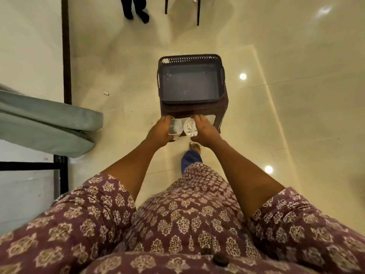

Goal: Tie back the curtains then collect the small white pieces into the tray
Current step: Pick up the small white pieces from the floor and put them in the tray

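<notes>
Standing on a glossy tiled floor (296, 95), the person reaches both arms forward and down toward a brown stool (221, 115). A dark grey tray (190, 60) with perforated walls sits on top of the stool; its interior shows only a few tiny pale specks, too small to identify.

Left hand (161, 130): fingers curled round a clear plastic cup (174, 127), held on its side just in front of the stool's near edge.

Right hand (203, 130): fingers extended along a second clear cup (190, 128), thumb below it; its ribbed base faces the camera. The two cups sit just beside each other between the hands, apparently touching. Whether either cup contains white pieces cannot be determined.

One small white piece (106, 93) lies on the floor, well to the left of the stool, near a dark vertical frame (66, 46). Grey-green curtain (49, 123) fabric enters from the left edge. A bare foot (195, 147) shows below the hands. At the top edge are another person's dark legs (136, 8) and chair legs (197, 14).
</notes>
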